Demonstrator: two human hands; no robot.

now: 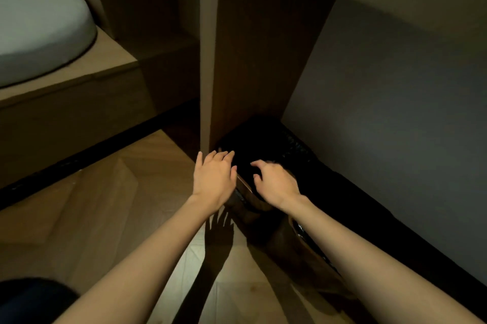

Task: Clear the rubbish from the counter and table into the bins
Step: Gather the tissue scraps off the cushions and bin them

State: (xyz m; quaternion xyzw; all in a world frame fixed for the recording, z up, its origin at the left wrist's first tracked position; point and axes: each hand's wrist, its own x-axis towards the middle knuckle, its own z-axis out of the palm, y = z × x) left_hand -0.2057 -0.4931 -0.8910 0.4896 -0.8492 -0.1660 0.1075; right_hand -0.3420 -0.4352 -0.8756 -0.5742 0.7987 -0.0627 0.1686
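Both arms reach down into the corner, where the bin [295,145] sits on the floor [105,205], tucked between the wooden panel [263,60] and the grey wall [395,112], out of the walkway, I'd say. The left hand [214,178] hovers at the bin's near left edge, fingers straight and apart, gripping nothing; whether it touches the rim, I cannot tell. The right hand [274,181] hangs over the dark mouth, fingers spread and loosely curled, and nothing shows in them. That reads like a drop or a tidy of the liner, though that's only a guess. No rubbish is visible: the bin's inside is too dark. A pale mattress [39,20] lies up at the left on its wooden base.
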